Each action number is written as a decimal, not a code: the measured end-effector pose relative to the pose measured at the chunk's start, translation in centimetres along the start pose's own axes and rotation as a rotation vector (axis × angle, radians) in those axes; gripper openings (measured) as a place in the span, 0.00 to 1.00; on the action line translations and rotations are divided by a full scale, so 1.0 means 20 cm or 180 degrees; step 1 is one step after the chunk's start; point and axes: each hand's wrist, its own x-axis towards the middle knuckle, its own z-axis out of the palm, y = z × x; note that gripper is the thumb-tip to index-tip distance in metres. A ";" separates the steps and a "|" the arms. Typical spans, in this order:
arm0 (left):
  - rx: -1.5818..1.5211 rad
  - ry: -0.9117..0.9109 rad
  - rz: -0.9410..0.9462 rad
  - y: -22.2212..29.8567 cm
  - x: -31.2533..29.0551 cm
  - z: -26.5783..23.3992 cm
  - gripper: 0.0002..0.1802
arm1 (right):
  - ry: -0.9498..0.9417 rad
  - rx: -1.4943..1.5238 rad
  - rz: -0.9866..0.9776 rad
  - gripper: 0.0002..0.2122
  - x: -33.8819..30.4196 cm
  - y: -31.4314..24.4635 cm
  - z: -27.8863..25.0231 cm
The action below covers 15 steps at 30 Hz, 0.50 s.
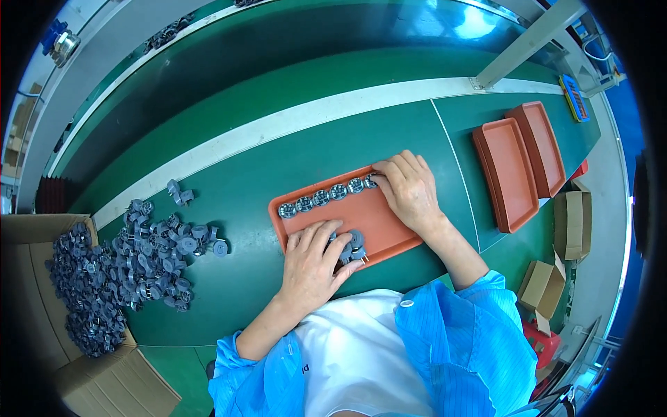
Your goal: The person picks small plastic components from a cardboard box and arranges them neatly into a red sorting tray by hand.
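A reddish-orange tray lies on the green table in front of me. Along its far side runs a row of several round grey parts, their circuit-board-like faces turned up. My right hand is at the right end of this row, its fingertips closed on the last round part, which they partly cover. Near the tray's front edge, my left hand curls its fingers round a few loose grey parts with metal pins. Its fingers hide some of them.
A big heap of similar grey parts spills from a tipped cardboard box at the left. Stacked orange trays stand at the right. A metal post rises at the back right. Open cartons sit beyond the table's right side.
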 end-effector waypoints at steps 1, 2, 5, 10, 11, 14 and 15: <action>0.0000 -0.0003 -0.0012 0.00 0.00 0.01 0.28 | -0.0008 0.0010 -0.0001 0.07 -0.01 -0.01 -0.02; -0.0009 0.0029 -0.0052 0.00 0.00 0.01 0.28 | -0.0131 0.0413 0.0134 0.09 -0.03 -0.03 -0.05; -0.0003 0.0090 -0.0183 0.01 0.00 0.02 0.27 | -0.0771 0.1390 0.0040 0.14 -0.05 -0.11 -0.13; 0.0220 0.0077 0.0296 -0.01 0.02 0.03 0.18 | -0.1507 0.2070 -0.0066 0.17 -0.16 -0.20 -0.12; 0.0268 0.0063 0.0357 -0.01 0.01 0.04 0.17 | -0.1469 0.2017 -0.0071 0.16 -0.17 -0.20 -0.12; 0.0330 0.0022 0.0375 -0.02 -0.01 0.05 0.14 | -0.1484 0.1817 0.0184 0.14 -0.18 -0.19 -0.15; 0.0314 -0.0001 0.0350 -0.02 -0.01 0.05 0.13 | -0.1489 0.1818 0.0187 0.14 -0.17 -0.17 -0.17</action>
